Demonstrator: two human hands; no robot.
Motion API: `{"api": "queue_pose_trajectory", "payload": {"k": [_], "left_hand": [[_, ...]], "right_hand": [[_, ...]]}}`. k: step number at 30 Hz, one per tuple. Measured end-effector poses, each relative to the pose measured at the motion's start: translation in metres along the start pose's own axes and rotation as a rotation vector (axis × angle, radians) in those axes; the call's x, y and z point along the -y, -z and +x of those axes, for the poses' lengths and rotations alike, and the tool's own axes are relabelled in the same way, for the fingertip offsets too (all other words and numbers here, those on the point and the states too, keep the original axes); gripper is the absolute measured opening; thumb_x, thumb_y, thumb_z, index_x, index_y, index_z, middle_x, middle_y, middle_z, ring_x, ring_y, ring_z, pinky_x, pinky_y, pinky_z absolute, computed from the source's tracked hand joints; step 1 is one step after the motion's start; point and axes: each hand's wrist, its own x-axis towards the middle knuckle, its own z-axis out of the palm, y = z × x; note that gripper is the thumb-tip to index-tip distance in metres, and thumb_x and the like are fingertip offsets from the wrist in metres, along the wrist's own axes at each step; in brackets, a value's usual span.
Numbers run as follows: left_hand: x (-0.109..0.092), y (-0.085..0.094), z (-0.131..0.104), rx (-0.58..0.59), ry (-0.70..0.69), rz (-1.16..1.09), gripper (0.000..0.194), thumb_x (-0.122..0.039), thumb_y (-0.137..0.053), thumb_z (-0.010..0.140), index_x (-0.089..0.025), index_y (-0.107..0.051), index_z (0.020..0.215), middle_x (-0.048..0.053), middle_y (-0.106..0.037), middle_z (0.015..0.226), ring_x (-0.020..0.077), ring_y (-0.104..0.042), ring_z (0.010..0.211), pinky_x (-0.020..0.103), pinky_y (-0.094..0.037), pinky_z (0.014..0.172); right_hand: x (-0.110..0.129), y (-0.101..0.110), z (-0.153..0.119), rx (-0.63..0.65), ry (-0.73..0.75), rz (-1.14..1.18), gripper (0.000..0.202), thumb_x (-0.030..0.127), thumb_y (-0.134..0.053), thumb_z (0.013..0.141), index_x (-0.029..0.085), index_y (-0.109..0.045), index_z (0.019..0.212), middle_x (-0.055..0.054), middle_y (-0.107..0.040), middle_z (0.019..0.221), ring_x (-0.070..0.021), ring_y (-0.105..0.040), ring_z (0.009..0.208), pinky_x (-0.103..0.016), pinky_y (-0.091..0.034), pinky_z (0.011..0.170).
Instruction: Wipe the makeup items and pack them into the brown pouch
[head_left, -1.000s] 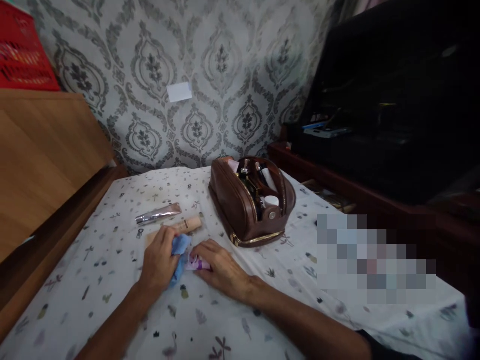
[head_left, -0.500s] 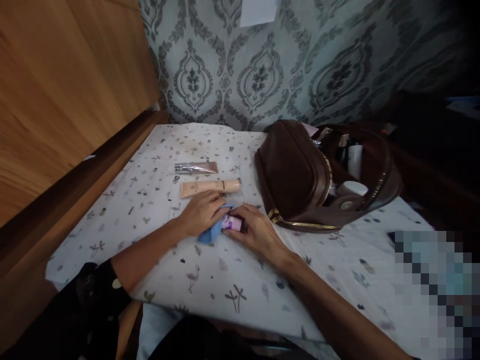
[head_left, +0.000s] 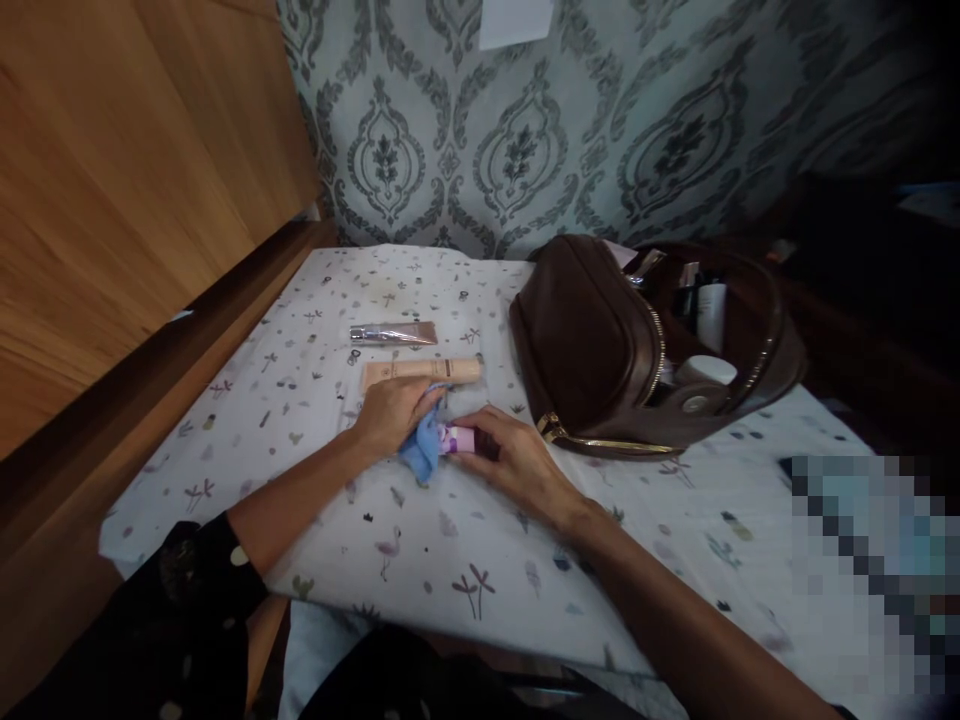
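My left hand (head_left: pixel 391 412) is closed on a blue cloth (head_left: pixel 424 446), which hangs down below the fingers. Against the cloth lies one end of a small pink and purple tube (head_left: pixel 457 440); its left end is hidden by the cloth. Thumb and fingers of my right hand (head_left: pixel 510 450) pinch the other end of this tube. Just beyond my left hand a beige cosmetic tube (head_left: pixel 450 371) lies flat, partly covered by the fingers. Behind it rests a silvery, brownish-pink tube (head_left: pixel 394 334).
A brown cosmetic bag (head_left: pixel 592 350) stands unzipped at the right, with several bottles and a white-lidded jar (head_left: pixel 706 371) inside. A patterned white cloth (head_left: pixel 405 560) covers the table. Wooden panelling (head_left: pixel 150 150) borders the left, and a papered wall (head_left: pixel 517 150) the back.
Both hands have shifted slightly left with the cloth and small tube. My right hand's grip looks looser, with a wider gap between thumb and fingers.
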Motion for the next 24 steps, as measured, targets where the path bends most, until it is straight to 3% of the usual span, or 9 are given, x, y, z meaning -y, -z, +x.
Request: {"api": "queue_pose_trajectory", "payload": {"k": [3, 5, 9, 14, 20, 22, 24], "left_hand": [[-0.004, 0.007, -0.002, -0.092, -0.017, -0.021, 0.046, -0.044, -0.036, 0.103, -0.019, -0.057, 0.071, 0.002, -0.059, 0.066, 0.0172, -0.057, 0.066, 0.029, -0.043, 0.066], [-0.011, 0.008, -0.006, -0.112, -0.138, -0.078, 0.047, -0.044, -0.031, 0.104, -0.018, -0.060, 0.078, 0.004, -0.063, 0.074, 0.0180, -0.059, 0.072, 0.030, -0.046, 0.070], [-0.027, 0.003, -0.014, 0.051, -0.415, -0.089, 0.056, -0.056, -0.030, 0.102, -0.013, -0.060, 0.119, 0.014, -0.068, 0.109, 0.0258, -0.063, 0.101, 0.040, -0.051, 0.089], [-0.022, 0.001, -0.015, 0.181, -0.536, 0.018, 0.075, -0.067, -0.040, 0.094, -0.012, -0.039, 0.145, 0.020, -0.058, 0.134, 0.0338, -0.055, 0.124, 0.051, -0.048, 0.102], [-0.015, 0.002, -0.018, 0.177, -0.524, 0.092, 0.050, -0.047, -0.035, 0.103, -0.015, -0.039, 0.141, 0.016, -0.065, 0.123, 0.0292, -0.063, 0.115, 0.044, -0.056, 0.091], [-0.017, 0.004, -0.018, 0.164, -0.467, 0.054, 0.047, -0.047, -0.036, 0.103, -0.017, -0.041, 0.139, 0.015, -0.066, 0.120, 0.0283, -0.065, 0.111, 0.042, -0.058, 0.086], [-0.020, 0.007, -0.018, 0.114, -0.407, -0.036, 0.047, -0.048, -0.039, 0.102, -0.017, -0.045, 0.136, 0.015, -0.067, 0.118, 0.0280, -0.066, 0.109, 0.042, -0.058, 0.086]], "right_hand": [[0.002, -0.001, 0.000, -0.010, -0.014, 0.016, 0.020, 0.027, -0.071, 0.084, 0.018, -0.070, 0.102, -0.004, -0.065, 0.090, -0.0171, -0.060, 0.077, -0.029, -0.046, 0.071], [0.002, -0.003, 0.000, -0.044, -0.044, 0.024, 0.016, 0.026, -0.071, 0.080, 0.018, -0.069, 0.094, -0.003, -0.063, 0.085, -0.0163, -0.057, 0.073, -0.028, -0.044, 0.069], [-0.002, -0.004, 0.002, -0.142, -0.145, 0.107, 0.011, 0.022, -0.070, 0.070, 0.018, -0.060, 0.073, 0.002, -0.058, 0.071, -0.0148, -0.052, 0.066, -0.027, -0.041, 0.063], [-0.005, -0.004, 0.003, -0.116, -0.322, 0.319, 0.020, 0.026, -0.068, 0.066, 0.017, -0.063, 0.082, 0.005, -0.055, 0.065, -0.0128, -0.049, 0.057, -0.026, -0.041, 0.054], [-0.005, -0.004, 0.002, -0.100, -0.331, 0.449, 0.023, 0.034, -0.075, 0.066, 0.019, -0.061, 0.075, 0.005, -0.053, 0.060, -0.0109, -0.045, 0.049, -0.024, -0.038, 0.044], [-0.003, -0.002, 0.003, -0.109, -0.293, 0.550, 0.027, 0.037, -0.078, 0.066, 0.019, -0.063, 0.080, 0.003, -0.059, 0.066, -0.0127, -0.052, 0.055, -0.025, -0.046, 0.050], [0.001, -0.001, 0.003, -0.141, -0.244, 0.672, 0.035, 0.040, -0.080, 0.070, 0.019, -0.066, 0.093, 0.000, -0.067, 0.079, -0.0162, -0.063, 0.071, -0.029, -0.053, 0.066]]}}
